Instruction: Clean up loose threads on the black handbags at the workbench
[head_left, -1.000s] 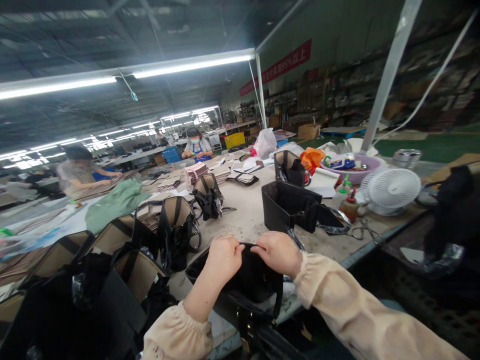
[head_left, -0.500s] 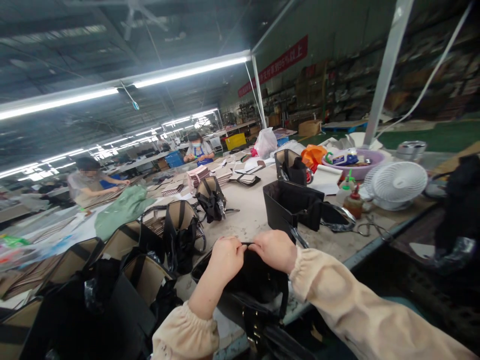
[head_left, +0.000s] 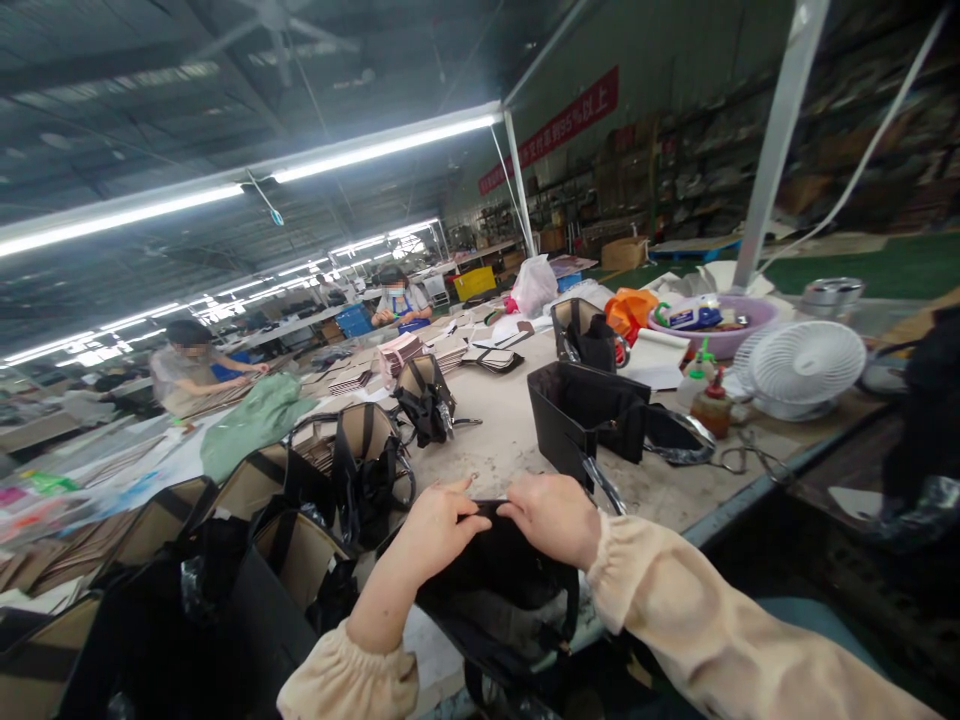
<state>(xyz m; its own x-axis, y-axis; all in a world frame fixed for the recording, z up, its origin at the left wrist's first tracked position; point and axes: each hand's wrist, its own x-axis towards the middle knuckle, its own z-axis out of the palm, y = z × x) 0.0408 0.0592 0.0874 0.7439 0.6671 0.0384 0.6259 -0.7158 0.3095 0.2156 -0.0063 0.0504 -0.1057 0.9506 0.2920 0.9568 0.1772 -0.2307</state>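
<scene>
A black handbag (head_left: 510, 590) with an open top stands in front of me at the table's near edge, its dark inside facing me. My left hand (head_left: 439, 530) is at the middle of its far rim, thumb on the inner side and fingers over the outer side, a little apart. Close beside it, my right hand (head_left: 551, 515) pinches the same rim, thumb inside. The handbag's straps and metal fittings hang low on the near side, partly in shadow. Just beyond my right hand is another open black bag (head_left: 559, 410) on the table.
Several unfinished black bags with tan linings (head_left: 300, 545) crowd the left. At right are a white fan (head_left: 802, 365), a red-capped bottle (head_left: 711, 410), scissors (head_left: 746, 457) and a purple basin (head_left: 750, 325). Two people work farther back; a green cloth (head_left: 255, 425) lies left.
The fingers of my left hand have loosened and spread slightly, and the hand has shifted a little left. My right hand stays at the rim. The handbag sits slightly lower.
</scene>
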